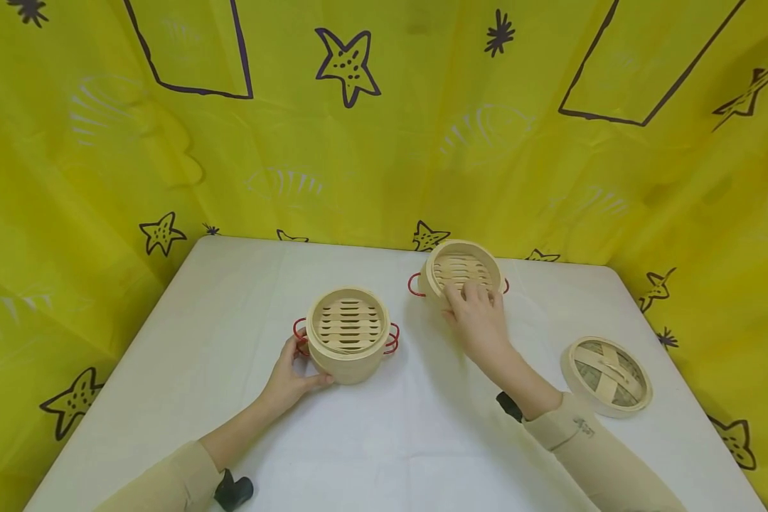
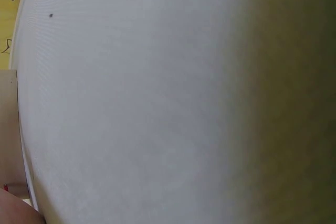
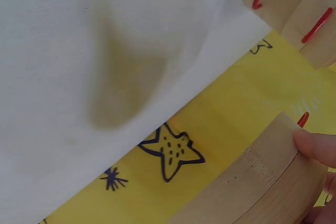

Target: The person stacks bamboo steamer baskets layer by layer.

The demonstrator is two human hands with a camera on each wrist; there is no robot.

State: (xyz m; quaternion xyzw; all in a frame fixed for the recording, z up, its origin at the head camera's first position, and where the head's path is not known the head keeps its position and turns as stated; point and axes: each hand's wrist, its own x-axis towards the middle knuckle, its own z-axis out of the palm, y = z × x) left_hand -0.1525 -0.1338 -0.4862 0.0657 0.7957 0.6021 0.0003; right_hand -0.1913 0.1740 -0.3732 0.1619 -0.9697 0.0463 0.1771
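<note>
Bamboo baskets (image 1: pixel 348 368) are standing stacked at left, the left hand (image 1: pixel 286 378) curling round them, apparently for steadiness, while the right hand (image 1: pixel 478 321) is pinching the near rim of a single basket (image 1: pixel 461 267) at far right.

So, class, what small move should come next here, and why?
Probably, bring the basket gripped by the right hand over the stacked baskets: the left hand holds them from the side, their top is open, and the lid lies apart on the table.
</note>
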